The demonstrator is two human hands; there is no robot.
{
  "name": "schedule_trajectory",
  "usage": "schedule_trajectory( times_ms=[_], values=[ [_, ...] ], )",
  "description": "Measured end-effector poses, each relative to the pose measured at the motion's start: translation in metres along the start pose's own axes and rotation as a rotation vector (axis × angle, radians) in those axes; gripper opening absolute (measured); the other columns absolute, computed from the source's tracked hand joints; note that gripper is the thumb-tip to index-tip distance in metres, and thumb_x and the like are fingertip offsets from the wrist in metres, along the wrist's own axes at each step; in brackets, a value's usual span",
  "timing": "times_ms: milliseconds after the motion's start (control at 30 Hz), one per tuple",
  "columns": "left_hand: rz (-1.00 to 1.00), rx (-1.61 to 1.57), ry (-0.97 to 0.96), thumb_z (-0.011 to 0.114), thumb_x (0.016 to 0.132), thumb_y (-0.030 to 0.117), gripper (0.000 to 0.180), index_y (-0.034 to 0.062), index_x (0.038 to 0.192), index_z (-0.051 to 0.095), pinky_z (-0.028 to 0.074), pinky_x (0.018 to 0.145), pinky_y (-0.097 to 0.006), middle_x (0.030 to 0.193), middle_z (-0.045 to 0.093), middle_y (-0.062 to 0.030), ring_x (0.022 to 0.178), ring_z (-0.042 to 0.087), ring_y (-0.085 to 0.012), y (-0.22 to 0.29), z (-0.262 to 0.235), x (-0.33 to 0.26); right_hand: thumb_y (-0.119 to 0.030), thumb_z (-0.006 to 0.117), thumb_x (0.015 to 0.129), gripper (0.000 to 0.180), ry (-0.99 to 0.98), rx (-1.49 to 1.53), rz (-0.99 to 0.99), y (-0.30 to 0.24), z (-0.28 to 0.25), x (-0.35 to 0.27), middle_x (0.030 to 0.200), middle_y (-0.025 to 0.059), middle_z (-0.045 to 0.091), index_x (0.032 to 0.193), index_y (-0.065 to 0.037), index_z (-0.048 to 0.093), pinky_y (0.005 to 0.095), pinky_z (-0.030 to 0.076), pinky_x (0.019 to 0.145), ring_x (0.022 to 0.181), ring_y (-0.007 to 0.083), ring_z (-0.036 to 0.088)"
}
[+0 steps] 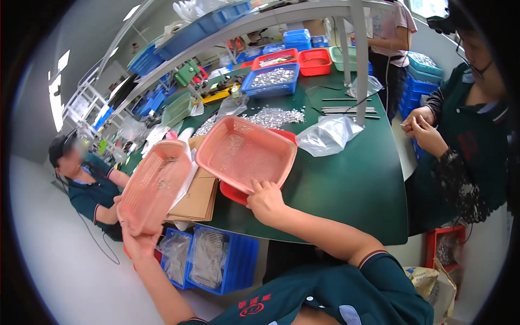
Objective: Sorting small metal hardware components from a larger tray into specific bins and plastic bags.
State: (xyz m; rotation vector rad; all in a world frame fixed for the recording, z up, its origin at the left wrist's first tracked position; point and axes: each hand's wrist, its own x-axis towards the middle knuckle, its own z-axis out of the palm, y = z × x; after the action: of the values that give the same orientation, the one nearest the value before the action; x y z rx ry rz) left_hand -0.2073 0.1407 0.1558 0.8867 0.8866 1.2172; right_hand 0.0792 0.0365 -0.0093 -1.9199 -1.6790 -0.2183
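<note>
My left hand is closed on the near end of a pink perforated plastic basket, which is tilted and holds a few small bits. A co-worker's hand is at the same basket's left side. My right hand grips the near rim of a second pink basket, its thumb side hidden beneath the edge. This one tilts over a red tray on the green table; only small specks show in it.
Small shiny metal parts lie heaped behind the baskets, near a blue bin of similar parts. A clear plastic bag and metal rods are beside a shelf post. Cardboard lies between the baskets. Another co-worker stands at right.
</note>
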Motion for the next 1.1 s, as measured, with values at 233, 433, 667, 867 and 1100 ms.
schedule_trajectory(
  times_ms=[233, 433, 667, 867, 1100],
  values=[
    [0.137, -0.231, 0.307, 0.055, 0.081, 0.058, 0.076, 0.015, 0.136, 0.026, 0.045, 0.084, -0.052, 0.131, 0.036, -0.0155, 0.114, 0.043, -0.0321, -0.02, -0.011, 0.063, -0.015, 0.056, 0.07, 0.008, 0.37, 0.135, -0.197, 0.016, 0.002, 0.014, 0.072, 0.0083, 0.056, 0.066, -0.008, 0.058, 0.0388, 0.045, 0.066, 0.073, 0.0272, 0.056],
    [-0.18, -0.072, -0.232, 0.041, 0.089, 0.059, 0.067, 0.0136, 0.137, 0.028, 0.046, 0.081, -0.053, 0.126, 0.044, -0.0134, 0.108, 0.049, -0.0299, -0.127, 0.08, 0.011, -0.008, 0.068, 0.066, 0.012, 0.542, 0.182, -0.335, 0.019, -0.09, 0.006, 0.084, 0.0095, 0.059, 0.071, -0.005, 0.057, 0.0367, 0.045, 0.061, 0.07, 0.0259, 0.055],
    [0.109, -0.079, -0.572, 0.037, 0.094, 0.05, 0.063, 0.0018, 0.134, 0.035, 0.034, 0.103, -0.038, 0.136, 0.042, -0.0108, 0.124, 0.042, -0.0233, -0.157, 0.108, -0.041, -0.011, 0.071, 0.064, 0.016, 0.414, 0.055, -0.322, 0.026, -0.192, -0.125, 0.084, 0.0097, 0.06, 0.067, -0.003, 0.057, 0.0365, 0.045, 0.059, 0.069, 0.0253, 0.057],
    [-0.516, 0.421, -0.953, 0.038, 0.095, 0.045, 0.05, 0.005, 0.12, 0.053, 0.05, 0.065, -0.028, 0.101, 0.061, -0.0057, 0.09, 0.059, -0.0147, -0.229, 0.132, -0.059, -0.007, 0.07, 0.06, 0.016, 0.263, -0.173, 0.016, 0.048, -0.212, -0.219, 0.087, 0.0082, 0.062, 0.066, -0.002, 0.057, 0.0388, 0.045, 0.07, 0.077, 0.0252, 0.059],
    [-0.221, 0.594, -0.926, 0.053, 0.091, 0.027, 0.039, 0.0009, 0.119, 0.052, 0.047, 0.061, -0.023, 0.096, 0.06, -0.0035, 0.082, 0.058, -0.0102, -0.242, 0.164, -0.066, -0.01, 0.071, 0.062, 0.015, 0.133, -0.218, 0.132, 0.105, -0.192, -0.239, 0.097, 0.0096, 0.062, 0.063, -0.002, 0.058, 0.0439, 0.039, 0.087, 0.1, 0.0287, 0.054]
  ],
)
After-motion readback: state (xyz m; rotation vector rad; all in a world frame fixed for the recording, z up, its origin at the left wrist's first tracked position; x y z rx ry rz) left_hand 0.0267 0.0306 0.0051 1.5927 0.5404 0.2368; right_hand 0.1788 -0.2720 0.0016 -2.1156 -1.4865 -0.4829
